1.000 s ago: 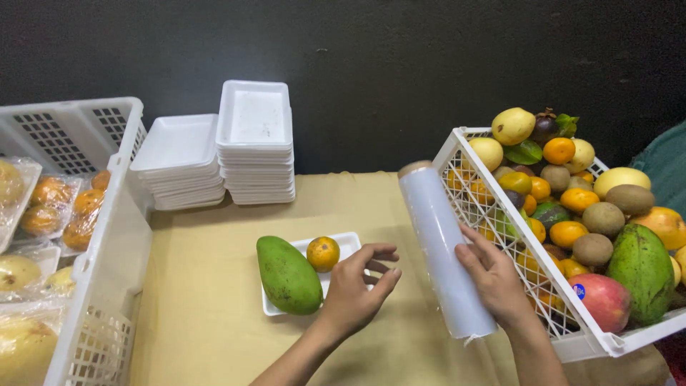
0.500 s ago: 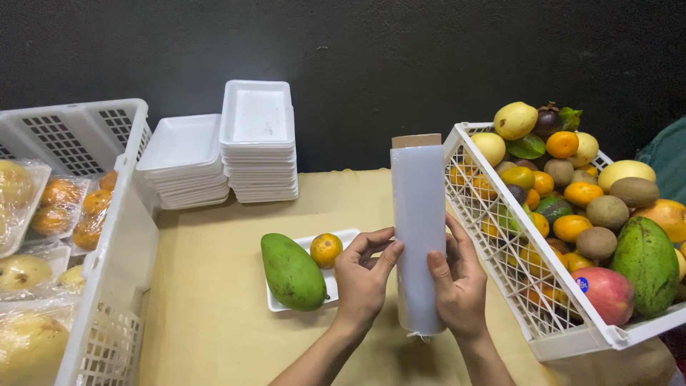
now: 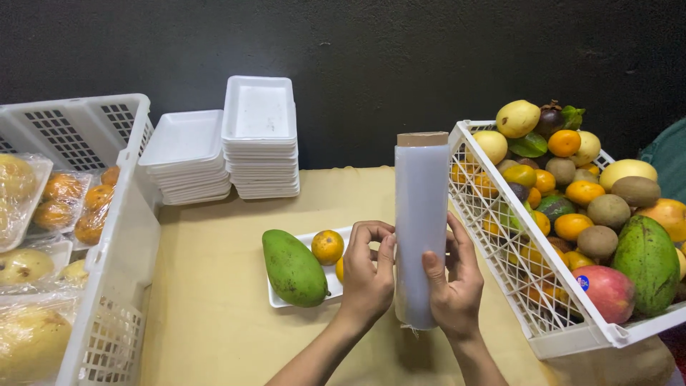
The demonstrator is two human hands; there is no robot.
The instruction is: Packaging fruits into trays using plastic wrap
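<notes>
A roll of clear cling film [image 3: 421,214] stands upright in the middle of the view, with a brown cardboard core at its top. My right hand [image 3: 456,286] grips its lower part from the right. My left hand [image 3: 369,275] touches the roll's left side with curled fingers. Just left of the hands lies a white foam tray [image 3: 312,294] holding a green mango [image 3: 293,268] and a small orange [image 3: 327,246]; a second orange is partly hidden behind my left hand.
A tilted white crate [image 3: 525,282] full of mixed fruit stands at the right. Two stacks of white foam trays [image 3: 259,136] sit at the back. A white crate [image 3: 114,236] with wrapped fruit trays is at the left. A tan cloth [image 3: 207,314] covers the table.
The film roll has gone from leaning against the right crate to standing upright between both hands. My left hand moved from the tray to the roll.
</notes>
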